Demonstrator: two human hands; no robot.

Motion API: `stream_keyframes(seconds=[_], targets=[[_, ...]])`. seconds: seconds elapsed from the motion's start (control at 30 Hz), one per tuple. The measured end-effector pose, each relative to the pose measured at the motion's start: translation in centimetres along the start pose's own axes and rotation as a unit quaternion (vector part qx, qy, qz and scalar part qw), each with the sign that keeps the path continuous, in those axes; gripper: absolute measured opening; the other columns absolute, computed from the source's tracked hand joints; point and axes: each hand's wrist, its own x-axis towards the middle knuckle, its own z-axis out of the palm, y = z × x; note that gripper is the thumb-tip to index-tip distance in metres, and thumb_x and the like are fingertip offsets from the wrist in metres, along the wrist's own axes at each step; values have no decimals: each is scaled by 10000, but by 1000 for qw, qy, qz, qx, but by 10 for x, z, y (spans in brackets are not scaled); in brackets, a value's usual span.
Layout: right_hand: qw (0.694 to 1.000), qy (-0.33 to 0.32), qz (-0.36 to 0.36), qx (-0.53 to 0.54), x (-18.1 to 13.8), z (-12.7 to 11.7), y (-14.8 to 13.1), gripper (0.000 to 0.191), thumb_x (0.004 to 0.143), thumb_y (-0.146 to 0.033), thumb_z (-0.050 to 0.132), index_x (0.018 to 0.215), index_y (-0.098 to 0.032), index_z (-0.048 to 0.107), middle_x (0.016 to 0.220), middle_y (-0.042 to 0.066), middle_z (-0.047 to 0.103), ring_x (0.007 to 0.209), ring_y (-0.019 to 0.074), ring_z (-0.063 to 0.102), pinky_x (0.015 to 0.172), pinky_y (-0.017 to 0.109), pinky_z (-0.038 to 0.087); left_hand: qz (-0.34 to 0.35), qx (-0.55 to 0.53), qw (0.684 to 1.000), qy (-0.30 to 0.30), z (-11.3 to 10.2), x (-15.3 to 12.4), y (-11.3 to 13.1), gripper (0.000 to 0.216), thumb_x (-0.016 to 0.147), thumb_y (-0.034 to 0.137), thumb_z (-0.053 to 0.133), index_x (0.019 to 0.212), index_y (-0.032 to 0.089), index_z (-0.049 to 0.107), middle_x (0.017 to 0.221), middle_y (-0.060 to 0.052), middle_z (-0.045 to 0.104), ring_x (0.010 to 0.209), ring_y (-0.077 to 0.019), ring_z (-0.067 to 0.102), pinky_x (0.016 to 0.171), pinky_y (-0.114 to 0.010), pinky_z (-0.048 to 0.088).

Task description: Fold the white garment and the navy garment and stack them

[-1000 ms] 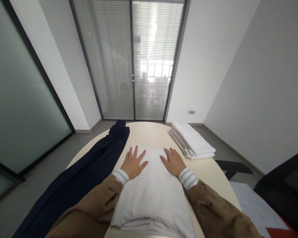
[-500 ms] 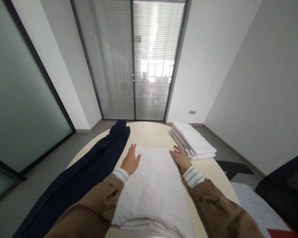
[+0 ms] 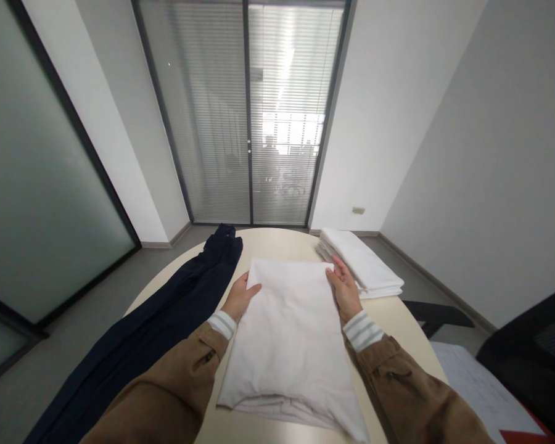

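A folded white cloth garment [image 3: 293,333] lies before me on the round table, its far edge lifted a little. My left hand [image 3: 240,297] grips its left side near the far corner, thumb on top and fingers hidden underneath. On the other side, my right hand [image 3: 345,288] pinches the far right corner between thumb and fingers. Layered folds show along the garment's near edge. Close beyond my right hand sits a stack of folded white cloth [image 3: 365,262]. Dark navy trousers [image 3: 166,314] stretch lengthwise to the left of my left hand.
The pale round table [image 3: 277,240] carries all the cloth. At the right stand a black chair [image 3: 536,351] and, lower down, a white printed sheet [image 3: 481,382] with red beside it. A glass door with blinds [image 3: 250,123] is beyond the table.
Both hands have closed on the white garment's sides, where before they lay open beside it. Its far edge has risen and shifted slightly away from me. The stack and trousers stay put.
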Motion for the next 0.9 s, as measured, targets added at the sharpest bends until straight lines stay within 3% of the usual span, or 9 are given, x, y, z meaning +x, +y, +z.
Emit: stream_keyframes(seconds=[0.13, 0.3, 0.37, 0.47, 0.57, 0.67, 0.73, 0.9], targets=[[998, 22, 41, 40, -8, 7, -1, 662, 763, -410, 725, 1356, -298, 452, 1180, 86, 697, 965, 274, 707, 800, 435, 598, 55, -45, 996, 46, 3, -1, 9, 620, 709, 283, 789, 1262, 154, 540, 1272, -145, 659, 1188, -289, 622, 1048, -446, 470], [979, -144, 132, 53, -22, 14, -7, 616, 643, -291, 823, 1199, -234, 565, 1154, 99, 721, 969, 295, 713, 847, 455, 578, 83, -92, 986, 109, 5, -1, 29, 638, 712, 247, 768, 1292, 177, 514, 1354, -139, 609, 1241, -290, 585, 1057, -445, 465], [977, -166, 125, 55, -26, 16, -9, 677, 610, -255, 837, 1221, -240, 547, 1192, 102, 709, 999, 301, 704, 863, 461, 569, 69, -94, 989, 90, 3, -2, 38, 657, 708, 246, 765, 1307, 171, 505, 1330, -143, 625, 1205, -291, 610, 1034, -445, 485], [983, -137, 104, 60, -25, 16, -7, 730, 607, -243, 820, 1268, -252, 508, 1202, 94, 706, 1019, 302, 698, 877, 471, 559, 17, -70, 997, 16, -3, -2, 46, 685, 668, 210, 756, 1310, 160, 521, 1244, -145, 676, 1109, -304, 661, 946, -436, 543], [989, -107, 87, 60, -21, 14, -4, 726, 623, -233, 790, 1288, -255, 498, 1169, 83, 720, 1003, 295, 703, 882, 476, 553, -66, -31, 996, -56, -11, -3, 43, 609, 590, 143, 744, 1188, 169, 629, 1101, -133, 734, 938, -309, 717, 761, -401, 600], [988, -117, 91, 41, -18, 9, -3, 687, 645, -233, 752, 1288, -263, 510, 1203, 80, 708, 1023, 288, 697, 879, 468, 554, -111, -5, 991, -74, -17, -3, 34, 509, 542, 107, 761, 1041, 183, 696, 956, -125, 760, 778, -312, 732, 585, -378, 591], [984, -139, 107, 30, -16, 5, -3, 681, 641, -216, 734, 1285, -269, 520, 1214, 79, 704, 1035, 285, 694, 879, 463, 554, -110, -10, 991, -70, -19, -3, 28, 504, 543, 116, 784, 1034, 186, 693, 947, -120, 761, 778, -316, 733, 591, -389, 594], [974, -181, 125, 54, -14, -5, -8, 765, 603, -169, 762, 1318, -273, 509, 1204, 82, 709, 1033, 281, 697, 899, 473, 542, -103, -46, 990, -79, -21, -1, 27, 552, 573, 141, 805, 1103, 181, 656, 1033, -111, 751, 922, -321, 723, 795, -451, 593]])
